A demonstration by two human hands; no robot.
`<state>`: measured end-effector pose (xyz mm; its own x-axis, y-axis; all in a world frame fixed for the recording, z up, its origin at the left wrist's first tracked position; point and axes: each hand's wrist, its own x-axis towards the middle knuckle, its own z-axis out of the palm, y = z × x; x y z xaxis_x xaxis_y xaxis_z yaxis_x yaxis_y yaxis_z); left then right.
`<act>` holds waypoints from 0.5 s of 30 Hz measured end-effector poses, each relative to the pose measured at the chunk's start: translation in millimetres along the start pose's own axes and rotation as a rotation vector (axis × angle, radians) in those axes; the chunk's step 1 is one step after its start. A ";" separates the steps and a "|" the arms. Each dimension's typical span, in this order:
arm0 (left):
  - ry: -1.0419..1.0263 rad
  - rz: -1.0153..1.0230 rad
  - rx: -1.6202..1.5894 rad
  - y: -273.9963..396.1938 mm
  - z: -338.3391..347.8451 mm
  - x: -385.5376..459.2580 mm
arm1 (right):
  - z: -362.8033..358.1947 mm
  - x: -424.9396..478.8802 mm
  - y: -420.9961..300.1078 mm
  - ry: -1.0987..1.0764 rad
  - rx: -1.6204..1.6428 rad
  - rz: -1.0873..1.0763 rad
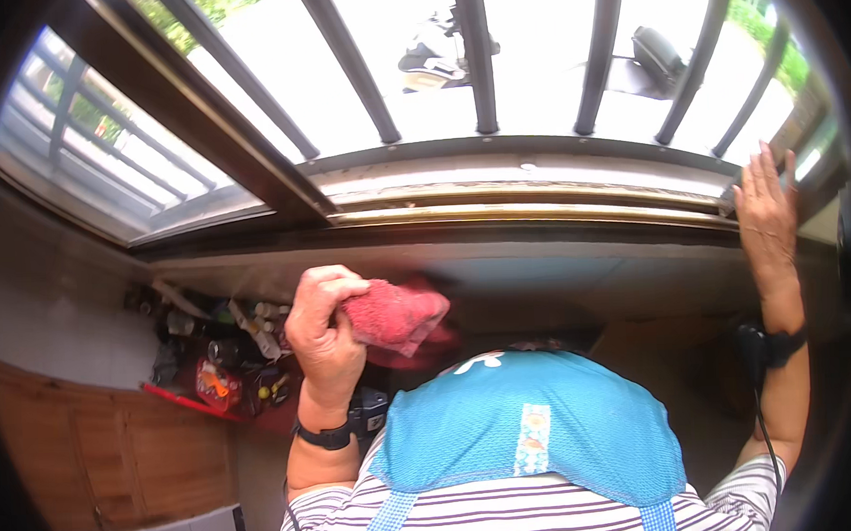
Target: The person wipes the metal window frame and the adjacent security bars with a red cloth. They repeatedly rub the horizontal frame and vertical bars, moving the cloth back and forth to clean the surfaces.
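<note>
My left hand (327, 334) grips a folded red terry cloth (397, 315), its fingers bent over one end. The cloth hangs in front of the wall below the window, and its far edge is blurred. At the far right my right hand (768, 197) lies flat with its fingers apart, at the side of the window frame, holding nothing. Whether its palm touches the frame is hidden. Ahead of me a sliding-window track (530, 210) runs along the sill, with a dark sash frame (220, 118) to the left.
Dark metal bars (483, 64) stand outside the window, with parked two-wheelers (434, 62) beyond. Below at left, a red-edged table (189, 402) carries bottles, tubes and small items. A wooden door (106, 443) is at the left. I wear a blue apron (546, 417).
</note>
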<state>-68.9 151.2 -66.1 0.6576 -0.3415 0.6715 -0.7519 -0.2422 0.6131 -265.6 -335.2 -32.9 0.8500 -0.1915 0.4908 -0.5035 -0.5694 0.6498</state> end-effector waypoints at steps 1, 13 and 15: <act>-0.004 -0.007 -0.004 -0.7 1.2 0.0 | 6.2 -1.2 7.6 -0.032 0.003 0.045; 0.111 -0.149 0.099 -11.3 -36.2 -41.1 | -150.5 88.3 -155.5 0.253 1.235 -0.366; 0.159 -0.175 0.109 -13.5 -44.3 -51.1 | -176.7 121.4 -201.2 0.258 1.463 -0.407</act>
<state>-90.2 212.2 -90.3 0.7707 -0.1410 0.6214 -0.6210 -0.3846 0.6830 -88.6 -102.6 -1.5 0.7609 0.2177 0.6112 0.4673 -0.8373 -0.2836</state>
